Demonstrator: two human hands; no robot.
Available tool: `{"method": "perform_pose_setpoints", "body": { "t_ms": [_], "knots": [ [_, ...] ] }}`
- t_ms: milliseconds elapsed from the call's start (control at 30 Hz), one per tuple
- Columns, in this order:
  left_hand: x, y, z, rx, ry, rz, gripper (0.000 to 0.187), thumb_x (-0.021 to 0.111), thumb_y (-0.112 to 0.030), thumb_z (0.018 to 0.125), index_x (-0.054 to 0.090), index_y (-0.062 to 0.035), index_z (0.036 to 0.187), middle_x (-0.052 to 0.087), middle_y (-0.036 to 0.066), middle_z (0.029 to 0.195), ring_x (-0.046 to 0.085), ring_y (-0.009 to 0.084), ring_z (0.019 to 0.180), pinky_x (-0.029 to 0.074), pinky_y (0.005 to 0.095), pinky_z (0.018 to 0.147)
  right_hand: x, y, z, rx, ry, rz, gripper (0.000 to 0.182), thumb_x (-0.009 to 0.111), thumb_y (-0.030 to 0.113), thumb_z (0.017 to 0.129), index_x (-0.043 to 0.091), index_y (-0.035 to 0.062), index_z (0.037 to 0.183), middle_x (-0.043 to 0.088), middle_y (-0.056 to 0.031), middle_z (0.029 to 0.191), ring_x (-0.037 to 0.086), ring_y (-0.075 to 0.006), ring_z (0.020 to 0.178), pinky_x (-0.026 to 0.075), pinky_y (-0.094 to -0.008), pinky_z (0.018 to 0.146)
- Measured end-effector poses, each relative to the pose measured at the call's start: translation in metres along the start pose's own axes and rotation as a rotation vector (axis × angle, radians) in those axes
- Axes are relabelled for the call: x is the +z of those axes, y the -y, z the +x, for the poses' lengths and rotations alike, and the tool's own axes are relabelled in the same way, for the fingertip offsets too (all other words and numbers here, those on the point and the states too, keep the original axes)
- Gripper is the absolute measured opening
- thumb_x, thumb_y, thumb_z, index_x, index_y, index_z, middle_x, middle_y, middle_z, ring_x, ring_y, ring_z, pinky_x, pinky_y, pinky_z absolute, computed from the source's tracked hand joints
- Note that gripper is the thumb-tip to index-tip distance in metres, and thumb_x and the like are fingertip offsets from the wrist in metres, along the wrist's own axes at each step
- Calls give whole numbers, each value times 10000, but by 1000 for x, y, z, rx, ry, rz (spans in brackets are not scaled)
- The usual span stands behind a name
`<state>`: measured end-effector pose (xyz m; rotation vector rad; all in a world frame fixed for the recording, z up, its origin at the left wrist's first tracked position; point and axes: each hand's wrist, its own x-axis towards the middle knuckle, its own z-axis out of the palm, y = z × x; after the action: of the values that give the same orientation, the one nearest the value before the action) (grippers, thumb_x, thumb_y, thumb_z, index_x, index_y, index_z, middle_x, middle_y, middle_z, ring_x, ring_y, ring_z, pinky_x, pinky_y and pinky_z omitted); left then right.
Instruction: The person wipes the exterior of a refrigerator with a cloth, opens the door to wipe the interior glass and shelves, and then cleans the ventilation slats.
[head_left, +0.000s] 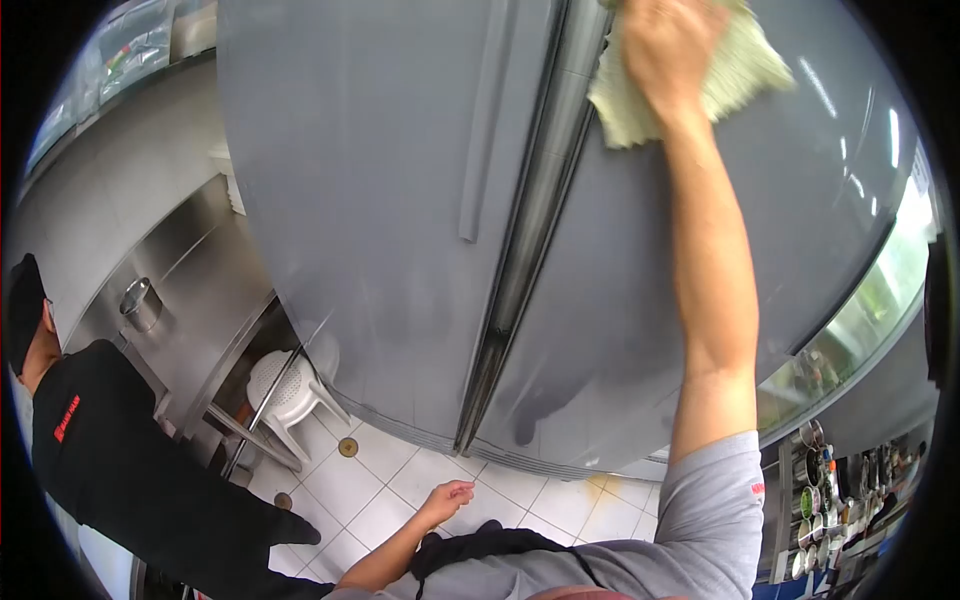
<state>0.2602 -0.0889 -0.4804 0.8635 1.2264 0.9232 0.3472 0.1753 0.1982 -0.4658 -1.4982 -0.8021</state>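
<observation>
My right hand [675, 45] is raised high at the top right, pressing a pale yellow-green cloth [745, 70] against the grey door of a large cabinet [640, 260]. The cloth spreads out on both sides of the hand, and the fingers are partly cut off by the frame's top edge. My left hand [448, 500] hangs low, over the white tiled floor and near the cabinet's bottom edge. Its fingers are curled in, and nothing shows in them. A vertical gap with metal trim [535, 210] separates the two grey doors.
A person in black clothes and a cap [130, 470] stands at the left by a steel counter [205, 270] holding a metal pot [141, 303]. A white plastic stool [283, 385] is beside the cabinet. Shelves with containers [812, 500] are at the lower right.
</observation>
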Motion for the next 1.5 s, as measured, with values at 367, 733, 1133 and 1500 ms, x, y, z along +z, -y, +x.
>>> {"method": "perform_pose_setpoints", "body": {
  "t_ms": [367,733,1133,1500],
  "knots": [
    [-1,25,-22,47,-206,-87,314,638,-223,959,638,-64,1230,701,23,947,635,112,834,514,271,730,-19,68,-309,-514,624,228,494,613,106,777,597,-67,1240,480,-177,1409,394,-423,1362,305,-538,1152],
    [45,-108,22,378,-154,-93,348,544,-246,1018,588,-42,1297,700,90,1076,648,140,941,517,288,821,-107,-23,-237,-229,236,50,480,575,37,807,581,-27,1282,414,-214,1481,346,-489,1373,160,-590,1187],
    [90,-90,52,239,50,-43,342,563,-198,1003,582,-32,1301,704,97,1079,652,138,946,512,279,820,-101,-64,-195,-231,267,19,703,614,228,863,369,127,1515,224,-228,1591,134,-418,1493,203,-544,1203],
    [37,-28,-1,-45,36,37,342,599,-141,963,586,-42,1290,704,120,1100,674,174,949,534,299,793,-184,-195,-158,-334,341,-190,380,513,141,900,522,6,1255,422,-245,1464,318,-387,1427,214,-498,1200]
  ]
}}
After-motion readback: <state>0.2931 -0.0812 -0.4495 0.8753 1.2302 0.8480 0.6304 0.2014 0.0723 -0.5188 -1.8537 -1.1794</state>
